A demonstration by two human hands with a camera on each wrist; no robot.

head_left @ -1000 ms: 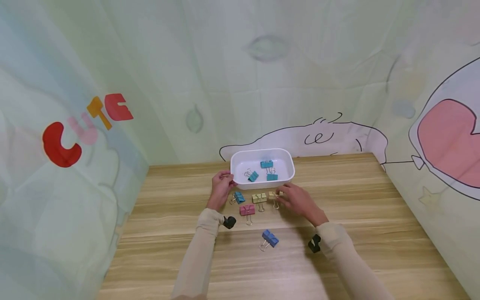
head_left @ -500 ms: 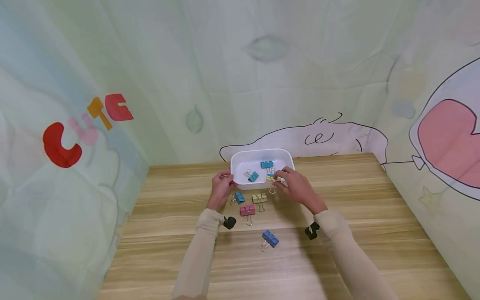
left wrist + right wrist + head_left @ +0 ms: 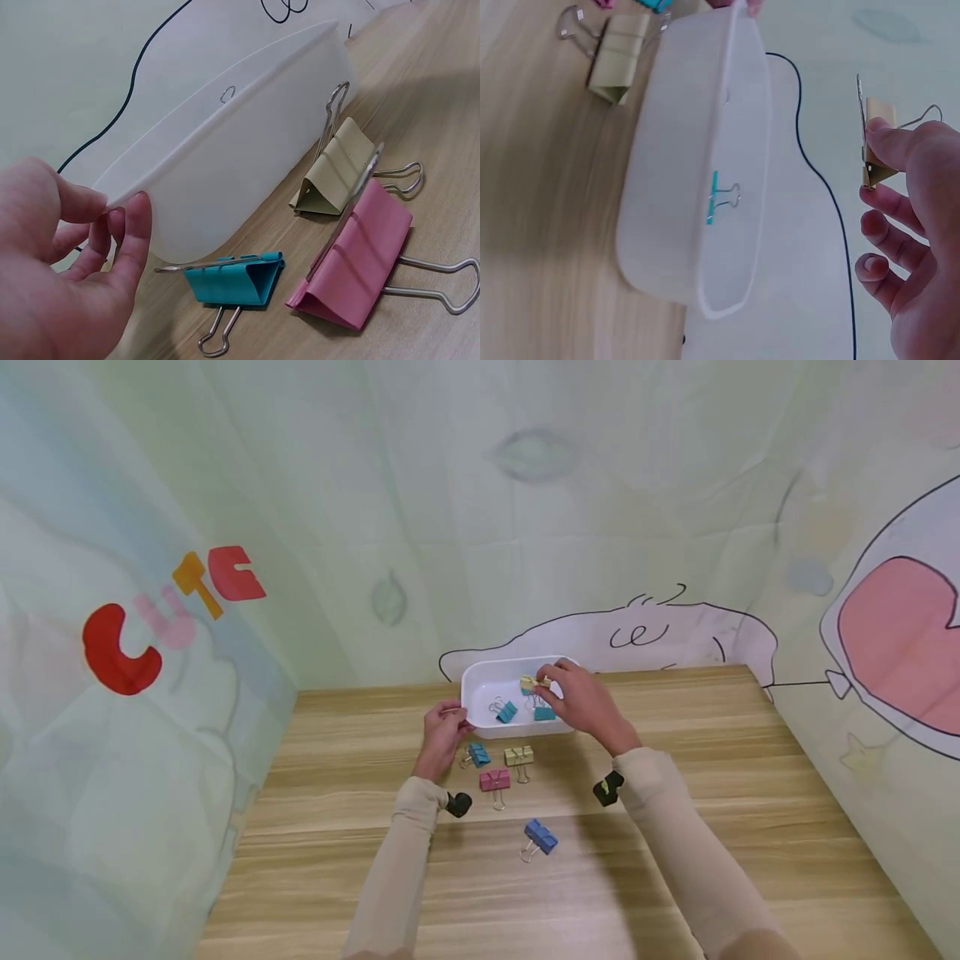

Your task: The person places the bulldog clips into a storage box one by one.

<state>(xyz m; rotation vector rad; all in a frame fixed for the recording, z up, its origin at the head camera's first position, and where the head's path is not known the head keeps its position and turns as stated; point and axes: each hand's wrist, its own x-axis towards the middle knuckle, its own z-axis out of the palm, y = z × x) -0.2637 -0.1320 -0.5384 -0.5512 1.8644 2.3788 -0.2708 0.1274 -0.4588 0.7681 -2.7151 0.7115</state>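
Note:
My left hand point(image 3: 442, 737) pinches the left rim of a white plastic tray point(image 3: 232, 165) between thumb and fingers. Above the tray's inside, my right hand point(image 3: 588, 700) pinches a yellow binder clip point(image 3: 881, 135) by its body. Several teal binder clips lie in the tray, among them a tilted teal clip point(image 3: 507, 712) and one near the front wall, a teal clip point(image 3: 544, 714). On the table in front are a teal-blue binder clip point(image 3: 234, 281), a second yellow binder clip point(image 3: 337, 169) and a pink binder clip point(image 3: 360, 255).
A blue binder clip point(image 3: 541, 836) lies nearer the front on the wooden table point(image 3: 337, 877). A printed curtain point(image 3: 480, 527) hangs behind the table's back edge, close to the tray.
My right hand has lifted the yellow binder clip from the table and carried it forward over the tray. The left hand stays on the tray's rim.

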